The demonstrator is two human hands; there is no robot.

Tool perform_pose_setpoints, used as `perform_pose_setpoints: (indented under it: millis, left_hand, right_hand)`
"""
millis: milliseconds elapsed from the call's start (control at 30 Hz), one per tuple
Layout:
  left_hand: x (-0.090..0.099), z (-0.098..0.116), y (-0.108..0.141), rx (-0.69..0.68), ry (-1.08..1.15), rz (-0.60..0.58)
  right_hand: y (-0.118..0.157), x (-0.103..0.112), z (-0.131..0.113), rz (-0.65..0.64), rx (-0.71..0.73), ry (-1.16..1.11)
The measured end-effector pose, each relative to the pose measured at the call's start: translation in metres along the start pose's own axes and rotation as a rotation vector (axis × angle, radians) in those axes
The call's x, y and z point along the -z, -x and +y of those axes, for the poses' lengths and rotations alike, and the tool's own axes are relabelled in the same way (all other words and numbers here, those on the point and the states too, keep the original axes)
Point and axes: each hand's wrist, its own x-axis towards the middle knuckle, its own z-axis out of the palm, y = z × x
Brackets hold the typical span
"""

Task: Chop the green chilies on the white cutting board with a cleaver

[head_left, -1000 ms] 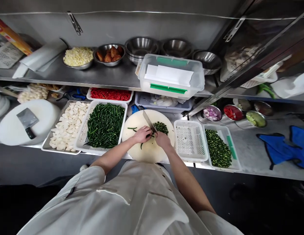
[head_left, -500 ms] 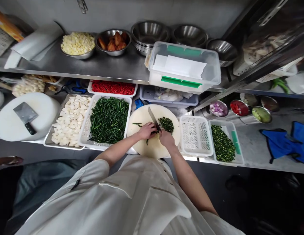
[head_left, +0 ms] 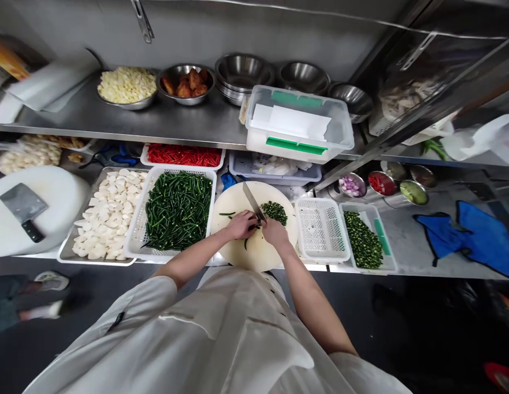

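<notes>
The right hand (head_left: 274, 232) is gripping the knife (head_left: 252, 201) with its fingers wrapped shut around the handle, and the blade is pointing towards 11 o'clock over the round cutting board (head_left: 260, 256). The left hand (head_left: 241, 225) is working just beside the blade on its 9 o'clock side, its fingers curling in and bunching together by some dark green bits; I cannot tell whether the fingertips are pinching any of them. On the board, a heap of chopped green peppers (head_left: 275, 212) is lying at 2 o'clock, a few uncut peppers (head_left: 227, 214) are resting at 10 o'clock, and one curved pepper (head_left: 246, 244) is lying near 7 o'clock. Beyond the rim, a basket of long green peppers (head_left: 179, 210) is sitting at 9 o'clock, with a tray of white slices (head_left: 109, 213) standing farther out. A tray of red peppers (head_left: 183, 155) is sitting at 10 o'clock. At 3 o'clock, a white perforated basket (head_left: 322, 230) is standing beside the board, and a container of chopped green pieces (head_left: 364, 239) is standing just past it. Farther out at 9 o'clock, a cleaver (head_left: 23, 202) is lying on a second white board (head_left: 65, 200)
</notes>
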Motion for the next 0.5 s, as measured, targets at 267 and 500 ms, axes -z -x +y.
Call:
perform_pose_setpoints:
  millis: [267,500]
  left_hand:
    - [0.0041,-0.0003,0.0033,-0.015,0.000,0.011]
    - [0.0077,-0.0028,0.0048,-0.022,-0.026,-0.006]
  right_hand:
    - [0.0031,-0.0015,-0.0049,-0.019,-0.028,-0.044]
    - [0.0037,-0.0075,-0.0098,0.002,-0.051,-0.067]
